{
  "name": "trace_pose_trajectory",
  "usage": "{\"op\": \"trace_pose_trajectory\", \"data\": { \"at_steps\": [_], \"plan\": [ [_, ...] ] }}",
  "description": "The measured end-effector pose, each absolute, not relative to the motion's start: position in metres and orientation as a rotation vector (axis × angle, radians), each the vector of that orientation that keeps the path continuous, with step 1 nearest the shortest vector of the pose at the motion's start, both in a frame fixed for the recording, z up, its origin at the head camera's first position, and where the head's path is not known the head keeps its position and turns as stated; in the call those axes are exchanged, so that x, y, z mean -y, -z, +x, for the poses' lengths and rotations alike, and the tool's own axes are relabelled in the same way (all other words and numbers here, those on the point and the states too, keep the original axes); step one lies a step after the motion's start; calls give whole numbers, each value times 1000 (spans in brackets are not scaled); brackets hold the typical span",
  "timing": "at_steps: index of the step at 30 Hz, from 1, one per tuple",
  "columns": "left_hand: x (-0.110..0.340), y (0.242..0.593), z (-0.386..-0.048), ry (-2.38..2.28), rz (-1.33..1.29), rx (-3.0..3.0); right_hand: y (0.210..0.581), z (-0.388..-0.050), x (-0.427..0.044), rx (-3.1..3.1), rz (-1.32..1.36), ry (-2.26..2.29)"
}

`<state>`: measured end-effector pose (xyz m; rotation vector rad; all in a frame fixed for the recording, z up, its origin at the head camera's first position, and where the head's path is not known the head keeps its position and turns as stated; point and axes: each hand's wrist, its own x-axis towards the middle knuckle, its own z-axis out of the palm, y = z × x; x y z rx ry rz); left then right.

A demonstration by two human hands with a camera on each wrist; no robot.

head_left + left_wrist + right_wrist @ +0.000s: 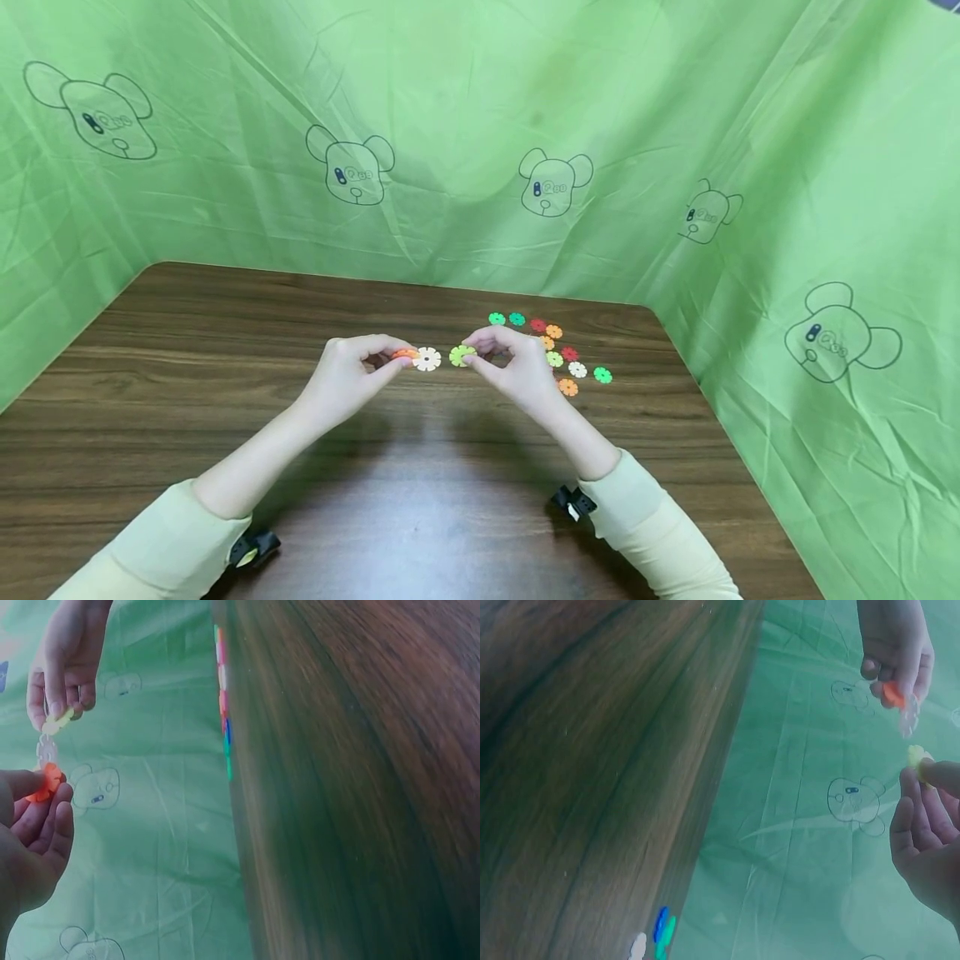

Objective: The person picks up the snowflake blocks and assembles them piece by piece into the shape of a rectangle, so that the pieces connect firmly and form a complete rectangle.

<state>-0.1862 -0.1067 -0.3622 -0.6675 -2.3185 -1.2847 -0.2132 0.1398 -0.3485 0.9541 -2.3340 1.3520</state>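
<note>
- Head view: beyond the hands hangs a green curtain (pixel 450 100), creased cloth printed with outlined animal heads.
- Under the hands spreads the table (pixel 187 375), dark, streaky wood grain with a shiny patch on the wearer's side of them.
- The left hand (pixel 348 371) pinches an orange disc (pixel 406 354); facing it, the right hand (pixel 521 367) pinches a lime disc (pixel 461 357).
- Loose discs (pixel 602 375) lie behind and right of the right hand, some partly hidden by it: thin, flower-shaped, notched, probably plastic. They look unused so far.
- Between the hands, a white disc (pixel 427 359) juts from the orange one, seemingly slotted in at an angle; that join looks done.
- The lime disc is near the white one, apart, so its join appears left to do.
</note>
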Motion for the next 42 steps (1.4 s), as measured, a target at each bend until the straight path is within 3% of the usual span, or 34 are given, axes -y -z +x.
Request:
{"op": "trace_pose_trajectory", "data": {
  "at_steps": [14,42],
  "plan": [
    [100,362,-183,1344,-671,2304,350,-209,-132,2299,1065,-1243],
    [93,367,-180,1416,-679,2284,352,-198,-129,2315,1027,-1229]
  ]
}}
